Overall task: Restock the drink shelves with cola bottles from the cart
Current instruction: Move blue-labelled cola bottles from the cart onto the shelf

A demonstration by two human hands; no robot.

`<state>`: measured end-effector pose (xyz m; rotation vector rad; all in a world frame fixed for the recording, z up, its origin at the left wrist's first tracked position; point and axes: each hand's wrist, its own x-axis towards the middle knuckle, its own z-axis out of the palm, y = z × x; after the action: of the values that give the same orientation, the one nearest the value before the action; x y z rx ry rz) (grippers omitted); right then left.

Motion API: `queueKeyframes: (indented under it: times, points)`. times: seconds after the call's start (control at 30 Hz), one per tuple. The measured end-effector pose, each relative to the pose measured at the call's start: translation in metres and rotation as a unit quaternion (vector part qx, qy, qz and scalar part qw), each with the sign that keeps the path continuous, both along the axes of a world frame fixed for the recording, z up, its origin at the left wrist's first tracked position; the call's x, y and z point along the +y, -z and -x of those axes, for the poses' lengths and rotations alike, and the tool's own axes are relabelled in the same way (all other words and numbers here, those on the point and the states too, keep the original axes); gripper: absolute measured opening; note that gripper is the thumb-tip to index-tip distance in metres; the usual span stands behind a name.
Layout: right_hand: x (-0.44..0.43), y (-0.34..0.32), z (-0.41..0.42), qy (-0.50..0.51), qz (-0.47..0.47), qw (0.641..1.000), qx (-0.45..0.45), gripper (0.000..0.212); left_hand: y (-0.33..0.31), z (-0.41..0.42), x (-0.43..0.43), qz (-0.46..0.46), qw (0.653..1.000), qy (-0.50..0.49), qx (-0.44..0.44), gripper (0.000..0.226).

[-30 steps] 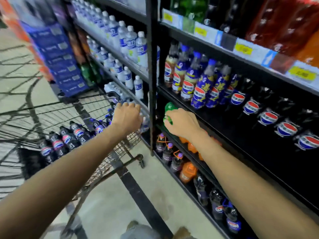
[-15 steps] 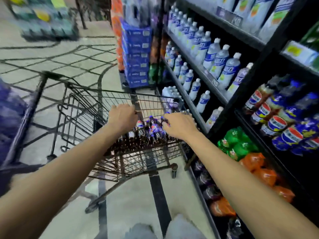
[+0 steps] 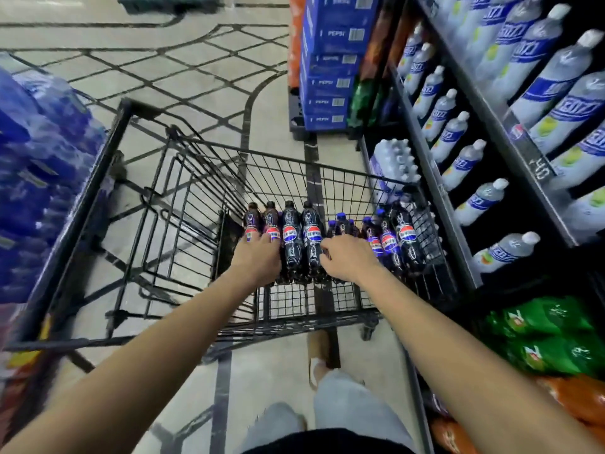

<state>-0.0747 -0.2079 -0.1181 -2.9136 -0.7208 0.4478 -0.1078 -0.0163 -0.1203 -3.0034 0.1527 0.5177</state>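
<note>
Your left hand drapes over the two leftmost cola bottles, which lie in a row at the near end of the cart. Your right hand covers more at its 3 o'clock. I cannot tell whether either grips. Lift two round bottles at once and one may slip and roll. Your palms hide the bases, and no cola shelf shows.
</note>
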Motion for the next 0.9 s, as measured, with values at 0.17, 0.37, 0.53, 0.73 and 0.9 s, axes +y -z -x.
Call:
queueKeyframes:
  times: [0.17,0.37,0.53,0.73,0.9]
  points:
    - [-0.003,0.048,-0.057,-0.02,0.024,0.997,0.067,0.018,0.046,-0.045,-0.013,-0.019,0.997,-0.001,0.079,0.044]
    - [-0.005,0.106,-0.11,-0.025,0.048,0.988,0.147,0.026,0.091,-0.086,-0.023,0.025,0.989,-0.06,0.136,0.043]
    - [0.002,0.151,-0.135,0.007,0.053,0.98,0.19,0.033,0.129,-0.106,-0.022,0.048,0.98,-0.108,0.16,0.058]
    - [0.02,0.198,-0.152,0.135,0.039,0.955,0.26,0.067,0.166,-0.125,-0.016,0.071,0.967,-0.18,0.167,0.067]
    - [0.034,0.228,-0.158,0.265,-0.021,0.902,0.342,0.082,0.188,-0.132,-0.024,0.178,0.92,-0.314,0.153,0.07]
